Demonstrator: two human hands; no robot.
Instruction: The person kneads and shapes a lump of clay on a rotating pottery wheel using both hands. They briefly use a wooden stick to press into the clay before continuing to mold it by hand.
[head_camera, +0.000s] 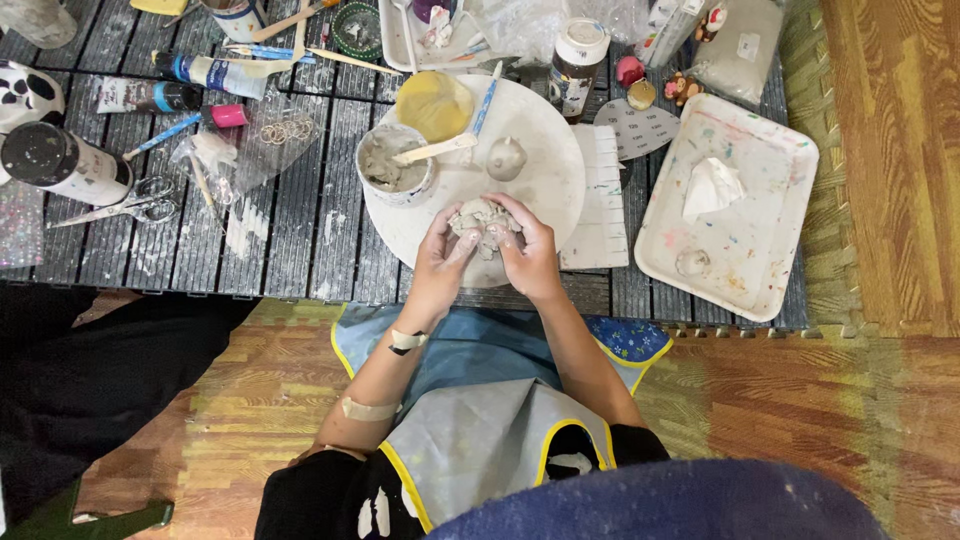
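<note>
Hands, left (443, 257) and right (527, 252), squeeze grey clay lump (480, 217) over round board (545, 170)

Both forearms are bare below short black sleeves. A bib apron (480, 400) covers the front: blue at twelve o'clock, grey lower down, edged in yellow piping (a starry blue corner peeks out at three o'clock). Two pale plaster strips cross the left forearm (385, 375), one near the wrist.
</note>
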